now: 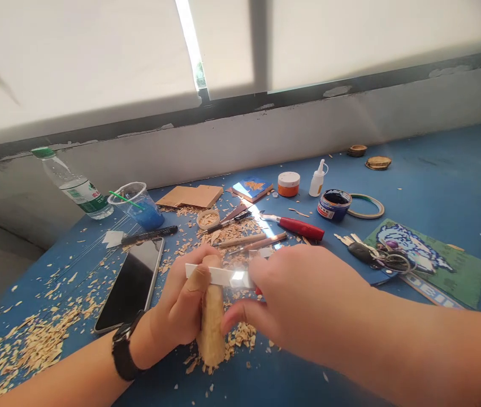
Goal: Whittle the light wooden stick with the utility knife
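My left hand (187, 297) is closed around a pale carved piece of wood (212, 333), which stands roughly upright, its lower end above the blue table. Across its upper part lies the flat, shiny blade of a knife (227, 277), bright with glare. My left thumb presses on the blade near its tip. Curled fingers of my right hand (291, 282) grip the knife's other end, where a little red shows; most of the handle is hidden. The right thumb reaches to the side of the wood. Wood chips (244, 334) lie around and below the piece.
A phone (132, 285) lies left of my hands. Behind stand a water bottle (79, 189), a cup of blue liquid (141, 206), an ink-dark jar (334, 204) and a glue bottle (317, 180). A red-handled tool (302, 227) lies ahead; keys (376, 257) rest at right.
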A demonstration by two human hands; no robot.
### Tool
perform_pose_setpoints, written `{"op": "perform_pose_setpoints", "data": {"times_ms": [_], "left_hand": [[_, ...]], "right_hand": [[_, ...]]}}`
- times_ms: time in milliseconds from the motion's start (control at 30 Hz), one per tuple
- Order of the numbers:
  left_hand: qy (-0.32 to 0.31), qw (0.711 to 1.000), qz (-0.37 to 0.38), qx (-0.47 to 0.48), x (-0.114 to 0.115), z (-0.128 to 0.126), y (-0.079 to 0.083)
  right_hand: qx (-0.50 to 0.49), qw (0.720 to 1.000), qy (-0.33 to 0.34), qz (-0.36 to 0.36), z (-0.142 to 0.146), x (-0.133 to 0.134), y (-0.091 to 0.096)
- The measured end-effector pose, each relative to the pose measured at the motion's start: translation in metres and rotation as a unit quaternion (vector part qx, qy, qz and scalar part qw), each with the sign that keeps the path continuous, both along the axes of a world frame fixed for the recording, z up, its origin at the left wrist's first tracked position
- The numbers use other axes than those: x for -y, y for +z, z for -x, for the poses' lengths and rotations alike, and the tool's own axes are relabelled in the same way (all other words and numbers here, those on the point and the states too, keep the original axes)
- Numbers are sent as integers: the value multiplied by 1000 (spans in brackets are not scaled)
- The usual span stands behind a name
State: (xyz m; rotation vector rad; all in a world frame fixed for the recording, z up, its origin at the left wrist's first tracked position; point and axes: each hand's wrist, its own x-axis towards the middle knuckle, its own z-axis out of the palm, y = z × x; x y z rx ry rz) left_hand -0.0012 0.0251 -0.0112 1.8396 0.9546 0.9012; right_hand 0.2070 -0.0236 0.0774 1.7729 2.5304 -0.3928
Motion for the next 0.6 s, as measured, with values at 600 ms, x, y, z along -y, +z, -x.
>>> {"op": "perform_pose_setpoints", "data": {"times_ms": [600], "left_hand": [[-61,998,-14,27,5,2,6]], "right_hand": [[15,994,97,57,3,6,0]]}}
